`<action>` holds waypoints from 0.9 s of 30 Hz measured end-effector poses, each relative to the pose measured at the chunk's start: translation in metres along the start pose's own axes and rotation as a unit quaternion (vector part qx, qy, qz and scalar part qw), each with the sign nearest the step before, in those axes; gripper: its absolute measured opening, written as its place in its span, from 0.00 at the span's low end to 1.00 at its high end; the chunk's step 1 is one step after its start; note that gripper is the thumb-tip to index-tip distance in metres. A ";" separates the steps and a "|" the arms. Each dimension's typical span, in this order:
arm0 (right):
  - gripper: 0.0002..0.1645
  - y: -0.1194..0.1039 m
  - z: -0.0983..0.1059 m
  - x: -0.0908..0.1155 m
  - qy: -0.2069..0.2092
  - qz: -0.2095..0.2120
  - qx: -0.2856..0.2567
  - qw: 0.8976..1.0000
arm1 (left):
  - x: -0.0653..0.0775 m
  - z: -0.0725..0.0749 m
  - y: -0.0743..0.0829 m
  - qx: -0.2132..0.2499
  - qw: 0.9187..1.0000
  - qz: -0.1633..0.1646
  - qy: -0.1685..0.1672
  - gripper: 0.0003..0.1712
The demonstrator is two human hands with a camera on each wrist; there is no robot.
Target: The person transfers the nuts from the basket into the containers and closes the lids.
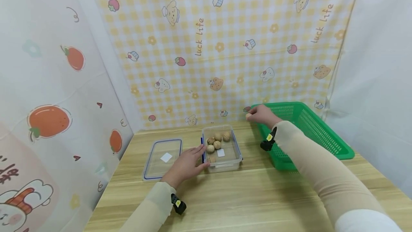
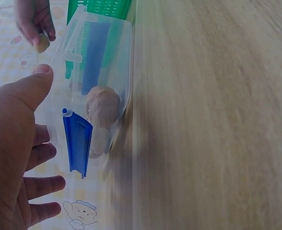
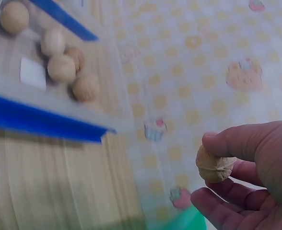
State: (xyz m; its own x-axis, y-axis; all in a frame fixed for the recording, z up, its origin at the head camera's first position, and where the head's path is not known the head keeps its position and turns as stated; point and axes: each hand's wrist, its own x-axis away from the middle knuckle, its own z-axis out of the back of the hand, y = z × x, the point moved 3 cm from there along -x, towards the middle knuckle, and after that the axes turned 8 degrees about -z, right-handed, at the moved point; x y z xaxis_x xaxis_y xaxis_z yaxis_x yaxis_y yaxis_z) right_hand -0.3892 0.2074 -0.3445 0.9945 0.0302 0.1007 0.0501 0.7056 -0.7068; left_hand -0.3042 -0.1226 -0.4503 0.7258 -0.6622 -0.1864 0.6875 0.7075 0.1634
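Observation:
A walnut (image 3: 215, 165) is pinched between the thumb and fingers of my right hand (image 1: 264, 115), above the table by the green basket's left rim. My left hand (image 1: 188, 165) lies at the left side of a clear plastic box (image 1: 224, 167), its fingers straight and spread. Several walnuts (image 1: 217, 145) sit inside that box, mostly toward its back left, with a small white square (image 1: 220, 153) among them. In the left wrist view a blue side clip (image 2: 77, 143) hangs down next to the left hand's fingers.
A clear lid (image 1: 154, 167) with a blue seal lies flat left of the box. To the right stands a green perforated basket (image 1: 346, 151); the right forearm passes over its front. A patterned cloth (image 1: 206, 74) hangs behind the wooden table (image 1: 231, 203).

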 end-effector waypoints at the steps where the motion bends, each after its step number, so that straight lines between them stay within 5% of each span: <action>1: 0.26 -0.004 -0.005 -0.002 -0.003 0.001 0.001 1.000 | 0.000 0.000 -0.001 0.000 1.000 0.000 0.001 0.45; 17: 0.26 -0.027 -0.082 -0.013 -0.027 0.004 -0.042 0.999 | 0.000 0.000 -0.002 0.006 1.000 0.001 0.000 0.45; 27: 0.25 -0.021 -0.102 -0.015 -0.030 0.006 -0.035 0.999 | 0.000 0.000 -0.003 0.013 1.000 0.004 -0.001 0.45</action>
State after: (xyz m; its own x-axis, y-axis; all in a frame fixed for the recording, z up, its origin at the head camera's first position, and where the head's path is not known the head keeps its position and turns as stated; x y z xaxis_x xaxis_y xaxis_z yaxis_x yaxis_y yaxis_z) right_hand -0.3958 0.1196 -0.4025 0.9878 0.0815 0.1328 0.0476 0.6536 -0.7553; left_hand -0.3065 -0.1244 -0.4509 0.7308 -0.6578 -0.1825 0.6826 0.7058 0.1895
